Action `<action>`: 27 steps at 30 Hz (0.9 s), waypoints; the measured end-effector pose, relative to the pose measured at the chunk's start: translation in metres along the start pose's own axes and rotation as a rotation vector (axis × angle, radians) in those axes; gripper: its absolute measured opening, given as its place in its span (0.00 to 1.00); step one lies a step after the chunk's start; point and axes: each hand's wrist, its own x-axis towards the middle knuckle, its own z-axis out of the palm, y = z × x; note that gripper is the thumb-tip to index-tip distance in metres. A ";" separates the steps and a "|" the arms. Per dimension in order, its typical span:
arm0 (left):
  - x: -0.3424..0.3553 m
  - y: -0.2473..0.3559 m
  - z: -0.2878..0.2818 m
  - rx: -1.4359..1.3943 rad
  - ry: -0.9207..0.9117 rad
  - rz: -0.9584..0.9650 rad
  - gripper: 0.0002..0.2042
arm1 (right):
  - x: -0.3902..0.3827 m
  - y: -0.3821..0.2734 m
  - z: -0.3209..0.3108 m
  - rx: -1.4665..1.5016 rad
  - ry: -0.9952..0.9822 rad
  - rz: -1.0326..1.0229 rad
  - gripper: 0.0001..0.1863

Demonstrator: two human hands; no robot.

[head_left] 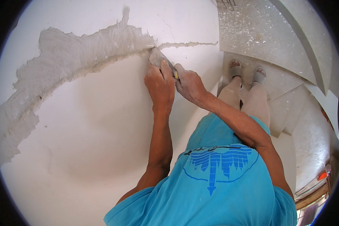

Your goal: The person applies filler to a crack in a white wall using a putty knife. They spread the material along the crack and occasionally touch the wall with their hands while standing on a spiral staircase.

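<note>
A flat scraper with a bit of yellow on its handle has its blade tip against the white wall. My right hand is closed around the handle. Close beside it, my left hand has its fingers curled and its thumb along the blade. The tip touches the right end of a rough grey stripped band, where the paint is gone. From there a narrow grey groove runs right to the wall's corner. Both hands are dusty.
White flakes lie on the stair landing at the upper right. My sandalled feet stand on a step. More curved steps go down at the right, and an orange item shows at the lower right.
</note>
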 end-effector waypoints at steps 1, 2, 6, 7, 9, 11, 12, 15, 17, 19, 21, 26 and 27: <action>0.000 -0.002 0.000 0.012 0.000 -0.004 0.15 | 0.000 -0.001 0.000 0.019 0.002 0.000 0.10; -0.001 -0.004 0.000 0.023 -0.001 -0.009 0.15 | -0.001 -0.001 0.002 0.030 0.002 0.006 0.10; -0.002 -0.003 0.003 0.067 0.055 0.045 0.16 | -0.001 0.002 0.008 0.061 0.020 0.004 0.10; -0.002 -0.001 0.004 0.101 0.073 0.067 0.16 | -0.001 0.004 0.009 0.065 0.029 -0.002 0.10; 0.000 0.001 0.005 0.145 0.093 0.114 0.17 | 0.003 0.008 0.011 0.073 0.027 -0.005 0.10; 0.003 0.000 0.007 0.164 0.096 0.157 0.16 | 0.005 0.009 0.012 0.087 0.025 -0.006 0.10; 0.004 -0.001 0.007 0.182 0.101 0.164 0.16 | 0.005 0.008 0.012 0.098 0.023 -0.006 0.11; 0.004 -0.002 0.009 0.210 0.107 0.162 0.16 | 0.006 0.005 0.009 0.119 0.008 -0.010 0.12; 0.006 0.001 0.010 0.198 0.096 0.130 0.16 | 0.007 0.006 0.010 0.138 0.000 -0.009 0.12; 0.008 0.002 0.011 0.227 0.105 0.184 0.16 | 0.009 0.009 0.013 0.164 -0.004 -0.004 0.12; 0.011 0.005 0.013 0.243 0.106 0.190 0.17 | 0.013 0.009 0.010 0.154 -0.009 -0.013 0.13; 0.026 0.012 0.020 0.277 0.099 0.186 0.18 | 0.025 0.013 0.001 0.120 -0.038 0.028 0.14; 0.026 0.012 0.019 0.231 0.071 0.142 0.18 | 0.025 0.012 -0.001 0.109 -0.027 0.035 0.15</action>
